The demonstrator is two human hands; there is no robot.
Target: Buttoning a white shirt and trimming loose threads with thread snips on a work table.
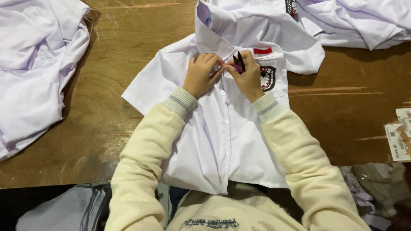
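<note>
On the wooden desk (102, 124), far left: heap of white cloth (34, 64). Centre: white shirt (222, 141) laid flat, front up, button placket running down the middle. Left hand (201, 73) pinches the placket just below the collar, grip closed on fabric. Right hand (248, 77) just beside it, grip closed on small black thread snips (239, 61), blades up. Crest badge (267, 78) right of that hand. More white shirts (355, 21) top right; paper tags (400, 134) at right edge.
</note>
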